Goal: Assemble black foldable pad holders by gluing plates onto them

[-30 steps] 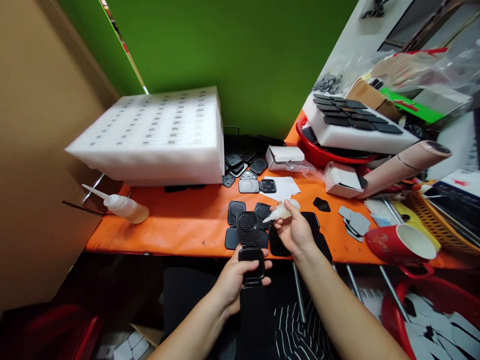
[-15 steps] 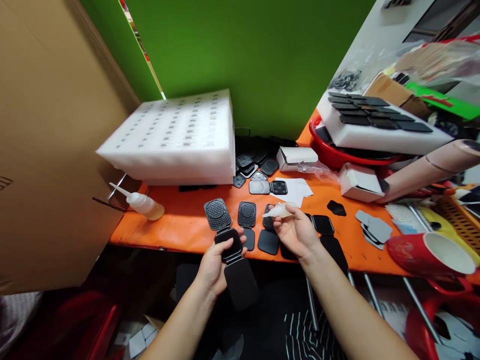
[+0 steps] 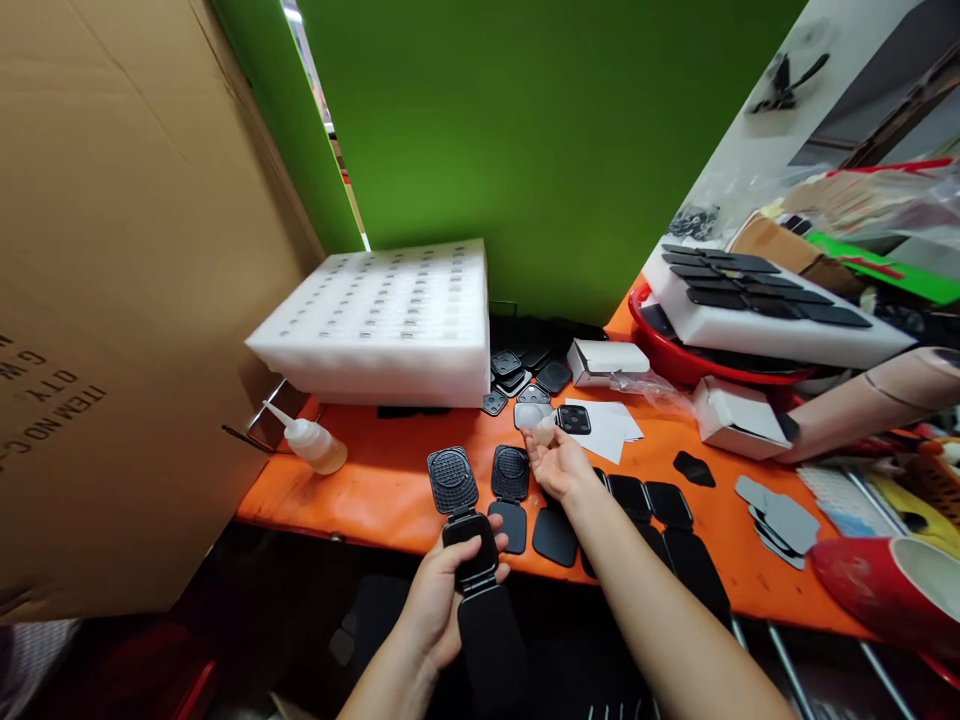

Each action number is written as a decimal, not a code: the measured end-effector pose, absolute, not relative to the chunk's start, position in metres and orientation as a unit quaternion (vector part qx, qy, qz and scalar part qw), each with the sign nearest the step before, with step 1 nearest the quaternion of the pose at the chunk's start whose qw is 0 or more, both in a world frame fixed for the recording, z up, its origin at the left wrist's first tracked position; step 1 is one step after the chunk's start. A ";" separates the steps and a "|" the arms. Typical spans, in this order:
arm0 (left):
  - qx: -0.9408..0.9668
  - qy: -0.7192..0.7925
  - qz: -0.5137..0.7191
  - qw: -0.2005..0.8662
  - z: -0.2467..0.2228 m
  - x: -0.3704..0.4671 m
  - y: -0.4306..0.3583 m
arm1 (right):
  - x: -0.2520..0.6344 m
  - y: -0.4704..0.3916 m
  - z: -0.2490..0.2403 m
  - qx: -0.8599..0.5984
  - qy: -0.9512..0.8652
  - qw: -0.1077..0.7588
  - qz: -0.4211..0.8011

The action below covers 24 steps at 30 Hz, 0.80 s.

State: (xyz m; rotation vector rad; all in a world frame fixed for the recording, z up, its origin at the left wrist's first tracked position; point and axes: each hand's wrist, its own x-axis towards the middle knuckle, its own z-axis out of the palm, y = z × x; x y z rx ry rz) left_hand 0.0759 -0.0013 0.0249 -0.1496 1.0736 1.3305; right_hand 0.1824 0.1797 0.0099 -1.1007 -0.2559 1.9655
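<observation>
"What's in the left hand (image 3: 444, 592)?"

"A folding black piece (image 3: 481, 568), by the front edge of the surface (image 3: 382, 480). It's opened out, with a bumpy panel (image 3: 453, 482) at the far end. The fingers are clamped on its middle part."

"And the right hand (image 3: 559, 466)?"

"Its fingers are pinched around a small bottle (image 3: 543, 431), near some white paper (image 3: 602, 437). The hand hides part of it."

"Is the work done?"

"I don't think so. The piece is wide open and the bottle is off to the side of it. I can't see if anything wet is on the bumps."

"What about the others?"

"One more bumpy piece (image 3: 511, 474) lies open just beside it. Flat black ones (image 3: 695, 570) lie by the right arm (image 3: 645, 575), and I can't tell if those are finished. A heap of loose black parts (image 3: 508, 380) sits at the back, near the big foam block (image 3: 382, 372). Those look like they haven't had a turn. So I'd guess it's somewhere in the middle, with plenty left."
</observation>
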 end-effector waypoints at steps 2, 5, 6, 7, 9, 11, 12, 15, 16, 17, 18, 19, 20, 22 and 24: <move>-0.058 0.469 0.586 0.658 0.025 0.074 0.001 | 0.191 0.172 0.009 -0.435 -0.130 0.438 0.776; -0.031 0.461 0.591 0.661 0.028 0.069 0.005 | 0.207 0.154 0.020 -0.434 -0.169 0.492 0.735; -0.018 0.459 0.594 0.660 0.030 0.067 0.007 | 0.210 0.148 0.029 -0.436 -0.198 0.526 0.703; -0.004 0.458 0.597 0.659 0.032 0.064 0.009 | 0.210 0.144 0.040 -0.437 -0.257 0.574 0.643; 0.025 0.458 0.605 0.651 0.039 0.058 0.013 | 0.201 0.143 0.069 -0.429 -0.429 0.600 0.522; 0.049 0.455 0.615 0.642 0.046 0.053 0.017 | 0.179 0.152 0.101 -0.386 -0.621 0.544 0.411; 0.056 0.452 0.620 0.639 0.049 0.052 0.018 | 0.163 0.160 0.117 -0.336 -0.711 0.509 0.349; 0.060 0.447 0.618 0.645 0.057 0.051 0.018 | 0.108 0.192 0.154 -0.239 -0.888 0.365 0.148; 0.060 0.450 0.609 0.650 0.059 0.051 0.018 | 0.089 0.202 0.162 -0.233 -0.924 0.292 0.080; 0.061 0.455 0.602 0.654 0.060 0.052 0.017 | 0.071 0.211 0.169 -0.235 -0.947 0.217 0.019; 0.063 0.459 0.598 0.654 0.061 0.052 0.016 | 0.055 0.219 0.174 -0.234 -0.955 0.184 -0.002; 0.067 0.461 0.598 0.652 0.062 0.053 0.014 | 0.040 0.225 0.177 -0.234 -0.960 0.155 -0.017; 0.072 0.461 0.602 0.648 0.062 0.052 0.013 | 0.028 0.228 0.179 -0.233 -0.963 0.134 -0.025; 0.081 0.453 0.609 0.646 0.062 0.050 0.013 | 0.010 0.230 0.181 -0.231 -0.966 0.110 -0.028; 0.078 0.442 0.610 0.653 0.060 0.047 0.013 | 0.001 0.228 0.184 -0.227 -0.969 0.095 -0.030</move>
